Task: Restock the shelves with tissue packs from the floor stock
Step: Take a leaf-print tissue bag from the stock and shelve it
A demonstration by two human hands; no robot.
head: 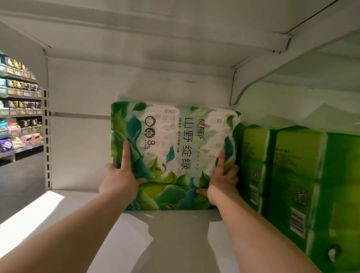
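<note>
Head view, stocking a shelf bay. The white shelf [174, 236] spans the frame from near to far, roofed by the underside of the shelf above and closed at the far side by a white back panel [79, 147]; on the right, a row of green tissue packs [303, 190] already stands on it, running from near to far. Beyond the perforated upright on the left, a stocked aisle [6, 112] shows. The pack in hand, a leaf-printed tissue pack [170, 153], stands on edge toward the far part of the shelf with its printed face toward me, its long axis running left to right and its right end touching or just beside the far end of the green row; whether its back meets the back panel I cannot tell. My left hand [123, 174] grips its lower left corner, fingers laid up the front and thumb along its lower part; my right hand [222, 181] grips the lower right corner likewise, wedged between pack and green row. The pack thus lies directly ahead of and above both hands, which are about equally near it. I judge that the coming move turns on the bare shelf to the pack's left, since my right hand has little room to withdraw.
</note>
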